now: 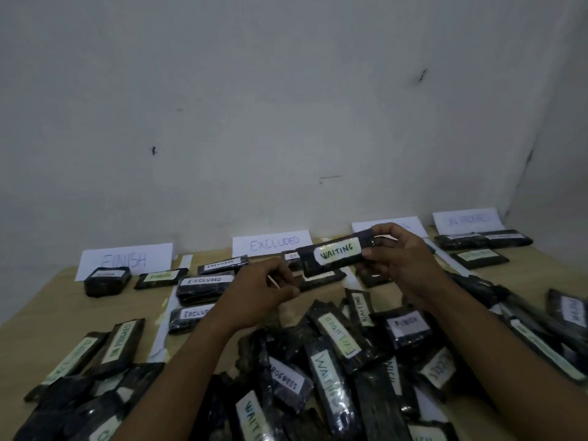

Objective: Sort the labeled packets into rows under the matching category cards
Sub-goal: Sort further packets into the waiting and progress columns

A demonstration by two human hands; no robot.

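I hold a dark packet with a white label reading WAITING (334, 254) in the air above the table. My right hand (396, 259) grips its right end. My left hand (264, 292) has its fingers curled at the packet's lower left corner. Four white category cards stand along the wall: FINISH (127, 259), EXCLUDED (273, 244), one (412, 225) partly hidden behind my right hand, and IN PROGRESS (467, 219). A big pile of mixed labeled packets (334, 361) lies in front of me.
Two packets (106, 280) lie under FINISH, three (205, 286) under EXCLUDED, and several (482, 240) under IN PROGRESS. White paper strips (165, 316) divide the columns on the tan table (38, 300). More loose packets (121, 343) lie at the left and right front.
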